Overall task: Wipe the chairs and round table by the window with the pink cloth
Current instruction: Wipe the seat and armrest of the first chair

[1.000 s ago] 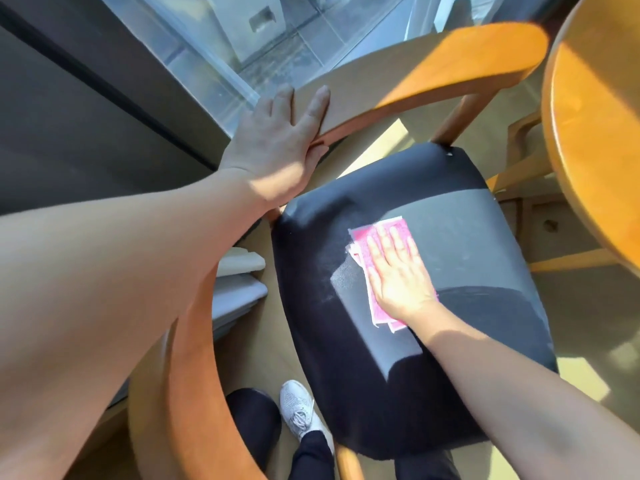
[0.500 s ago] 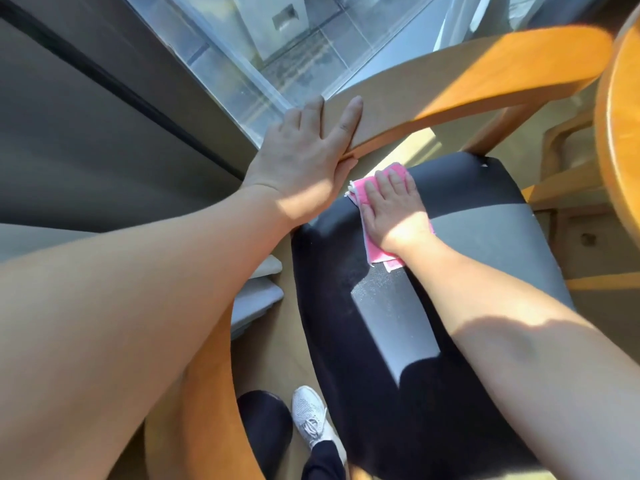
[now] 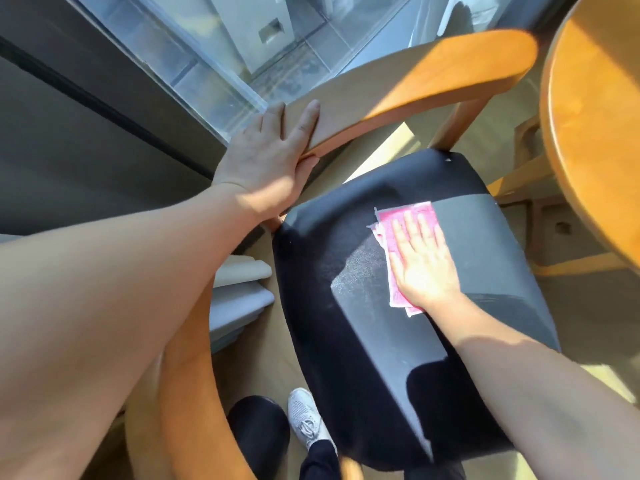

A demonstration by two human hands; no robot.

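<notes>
Right hand - flat, palm down, fingers straight and a little spread, pressing the pink cloth onto the seat. The cloth is folded, and its edges stick out past the fingertips and on the thumb side. It lies on the sunlit middle-right part of the dark seat pad, well apart from the left hand.

Half a second ago this hand and the cloth were up at the back edge of the seat, just beside the left hand and under the rail. They have now slid forward toward the middle, close to where they were a second ago. A dull grey streak on the pad runs toward the front edge, left of the hand.

Left hand - has not shifted. Its fingers lie straight over the top of the curved wooden back rail with the thumb tucked under the lower edge, so the rail is clasped between them.

Further out, the round table fills the right edge, close to the chair, orange wood in sun. The window runs along the top left behind the rail. At the bottom, a white shoe and a dark trouser leg stand on the floor beside the seat.
</notes>
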